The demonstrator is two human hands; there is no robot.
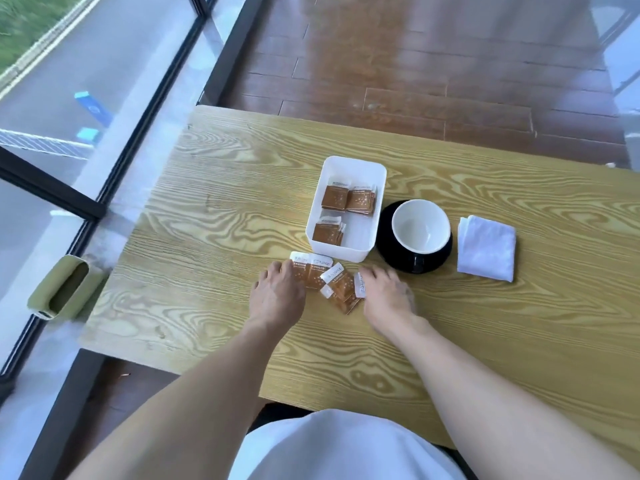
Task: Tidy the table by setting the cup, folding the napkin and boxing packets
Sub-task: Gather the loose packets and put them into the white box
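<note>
A white rectangular box (377, 223) on the wooden table (214, 237) holds several brown-and-white packets (360, 199). In front of it lie several loose packets (341, 284). My left hand (278, 294) rests palm down on the left ones, fingers on a packet (318, 270). My right hand (388, 294) lies palm down at the right of the pile, fingertips touching a packet (360, 284). A white cup (420, 226) stands upright on a black saucer (386, 251) right of the box. A folded white napkin (486, 247) lies right of the saucer.
A green open-topped holder (65, 289) sits off the table's left edge by the glass wall (86, 109). Dark wooden floor (415, 64) lies beyond the far edge. My white clothing (339, 448) is at the near edge.
</note>
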